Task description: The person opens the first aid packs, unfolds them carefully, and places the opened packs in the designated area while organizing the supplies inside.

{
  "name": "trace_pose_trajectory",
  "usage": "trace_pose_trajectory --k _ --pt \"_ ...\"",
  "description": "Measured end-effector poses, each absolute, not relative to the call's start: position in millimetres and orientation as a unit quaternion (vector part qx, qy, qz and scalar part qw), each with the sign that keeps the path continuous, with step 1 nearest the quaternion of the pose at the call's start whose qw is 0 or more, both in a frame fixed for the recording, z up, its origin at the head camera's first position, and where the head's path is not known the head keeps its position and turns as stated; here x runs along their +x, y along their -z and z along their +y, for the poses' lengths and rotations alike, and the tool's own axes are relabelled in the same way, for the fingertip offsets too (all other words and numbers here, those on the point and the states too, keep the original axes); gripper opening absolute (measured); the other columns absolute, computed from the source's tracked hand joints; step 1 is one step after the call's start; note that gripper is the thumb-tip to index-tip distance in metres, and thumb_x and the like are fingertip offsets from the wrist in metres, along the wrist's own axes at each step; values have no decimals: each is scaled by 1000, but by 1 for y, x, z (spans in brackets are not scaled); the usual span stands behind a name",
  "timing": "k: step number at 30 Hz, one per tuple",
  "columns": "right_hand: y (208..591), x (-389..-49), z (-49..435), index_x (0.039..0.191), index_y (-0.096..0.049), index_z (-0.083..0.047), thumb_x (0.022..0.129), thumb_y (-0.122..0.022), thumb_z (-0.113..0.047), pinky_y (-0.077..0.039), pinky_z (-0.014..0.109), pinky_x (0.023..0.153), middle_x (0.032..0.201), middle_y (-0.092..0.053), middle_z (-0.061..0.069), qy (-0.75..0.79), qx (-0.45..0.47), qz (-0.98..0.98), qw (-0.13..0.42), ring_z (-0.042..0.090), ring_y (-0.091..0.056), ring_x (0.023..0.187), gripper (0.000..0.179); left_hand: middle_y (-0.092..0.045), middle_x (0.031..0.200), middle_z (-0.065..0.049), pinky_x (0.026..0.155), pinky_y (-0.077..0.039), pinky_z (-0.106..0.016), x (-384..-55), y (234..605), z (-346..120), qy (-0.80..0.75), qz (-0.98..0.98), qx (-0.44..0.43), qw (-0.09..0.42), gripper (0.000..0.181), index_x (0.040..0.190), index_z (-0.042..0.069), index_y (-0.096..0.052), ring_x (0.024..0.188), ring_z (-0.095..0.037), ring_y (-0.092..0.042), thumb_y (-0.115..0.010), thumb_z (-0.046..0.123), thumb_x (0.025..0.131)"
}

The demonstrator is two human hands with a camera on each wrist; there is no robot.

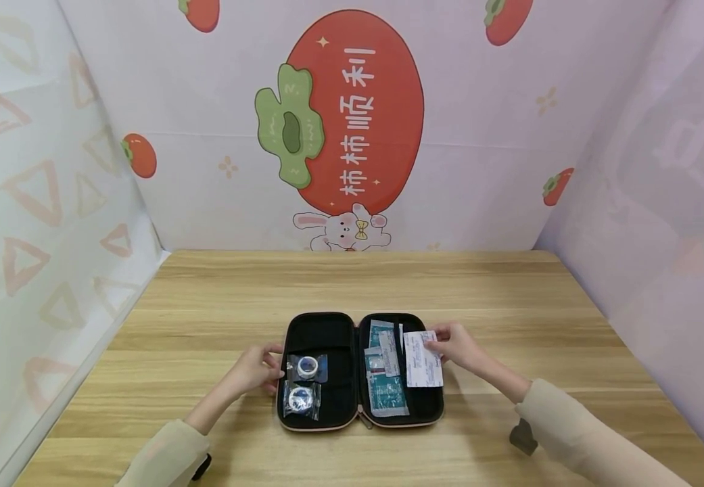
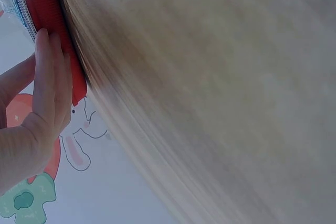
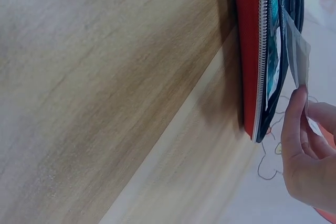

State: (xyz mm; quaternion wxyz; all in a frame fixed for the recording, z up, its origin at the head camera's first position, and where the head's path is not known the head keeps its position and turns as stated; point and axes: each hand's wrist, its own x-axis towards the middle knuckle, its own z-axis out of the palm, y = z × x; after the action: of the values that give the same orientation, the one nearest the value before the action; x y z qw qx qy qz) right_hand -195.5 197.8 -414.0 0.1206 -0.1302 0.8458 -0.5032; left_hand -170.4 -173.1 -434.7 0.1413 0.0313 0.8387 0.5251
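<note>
A zippered case [image 1: 341, 406], black inside and red outside, lies unfolded on the table. My left hand [image 1: 258, 368] rests against its left side, the fingers [image 2: 46, 72] fairly straight along the red wall. Between thumb and fingers, my right hand [image 1: 456, 348] pinches a flat white packet [image 1: 423, 368] with blue print, over the case's right half. The right wrist view shows this packet [image 3: 298, 51] tilted up from the case. Teal-and-clear packets [image 1: 387, 396] and a narrow white packet [image 1: 390, 353] lie in the right half. Two wrapped white rolls [image 1: 307, 367] sit in the left half.
The wooden table [image 1: 352, 281] runs back to a printed cloth backdrop [image 1: 205, 196], with cloth side walls left and right. A zipper pull [image 1: 366, 421] hangs at the front of the case's fold. A dark strap piece [image 1: 523, 436] shows beneath the right sleeve.
</note>
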Motion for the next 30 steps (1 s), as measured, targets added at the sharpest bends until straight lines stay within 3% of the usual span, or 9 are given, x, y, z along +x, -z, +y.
trace_pose_trajectory --k 6,17,30 --pt "427 -202 204 98 -56 17 82 -55 3 -56 34 47 75 -63 16 489 -133 853 127 12 -57 57 22 -51 73 -15 48 -57 -34 -171 435 -173 -525 839 27 141 42 113 -18 -43 52 -18 -57 -55 -17 73" --pt "429 -200 201 89 -60 14 79 -56 4 -56 31 48 72 -63 13 471 -162 849 176 11 -57 58 14 -51 73 -15 48 -57 -34 -172 436 -173 -528 837 26 142 43 113 -18 -43 51 -17 -56 -55 -16 72" --pt "430 -201 201 93 -61 12 81 -58 -2 -55 27 52 76 -64 14 492 -143 835 202 10 -56 62 18 -51 73 -14 48 -57 -34 -171 438 -174 -534 833 27 140 41 113 -18 -43 51 -16 -56 -54 -15 73"
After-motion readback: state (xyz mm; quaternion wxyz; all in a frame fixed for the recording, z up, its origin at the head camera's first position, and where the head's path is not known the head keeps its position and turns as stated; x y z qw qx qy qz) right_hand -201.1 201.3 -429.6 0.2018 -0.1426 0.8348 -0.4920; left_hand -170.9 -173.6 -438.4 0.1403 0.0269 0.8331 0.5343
